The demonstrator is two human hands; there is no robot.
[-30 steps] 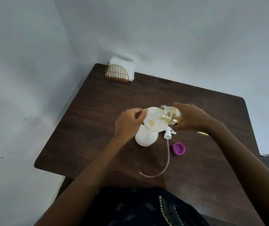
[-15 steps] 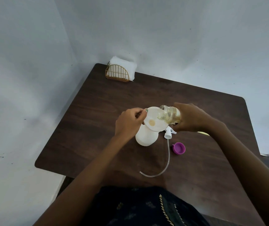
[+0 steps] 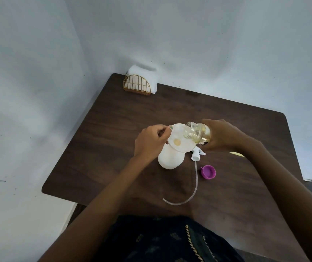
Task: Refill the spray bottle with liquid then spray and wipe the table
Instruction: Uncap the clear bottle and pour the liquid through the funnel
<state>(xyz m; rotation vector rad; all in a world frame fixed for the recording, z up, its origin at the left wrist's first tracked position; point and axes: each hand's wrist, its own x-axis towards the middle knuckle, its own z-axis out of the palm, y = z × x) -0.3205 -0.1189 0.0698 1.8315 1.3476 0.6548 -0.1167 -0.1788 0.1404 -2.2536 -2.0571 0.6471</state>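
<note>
Left grip: your left hand (image 3: 150,142) is closed, the fingertips pinching the left rim of the funnel (image 3: 179,138) to keep it in place.
Right grip: your right hand (image 3: 220,136) is wrapped fully around the base of the clear bottle (image 3: 196,132), and you hold it tilted on its side.
Clear bottle: its open mouth points left and hangs over the right part of the funnel; yellowish liquid lies inside, near your palm.
Funnel: white and wide, it sits on top of the spray bottle (image 3: 171,159); a small yellow pool shows at its middle hole.
Spray bottle: white, standing upright on the counter (image 3: 113,129), about in the middle, just below your left hand. How full it is, you cannot tell.
Spray head: the white spray head (image 3: 197,154) lies on the counter just right of the spray bottle, and its thin tube (image 3: 194,182) curves toward you.
Cap: a purple cap (image 3: 208,172) lies open side up, right of the tube and near it.
Far left corner: a gold wire holder (image 3: 137,87) stands there with white napkins (image 3: 143,76) in it, well apart from the bottles.
</note>
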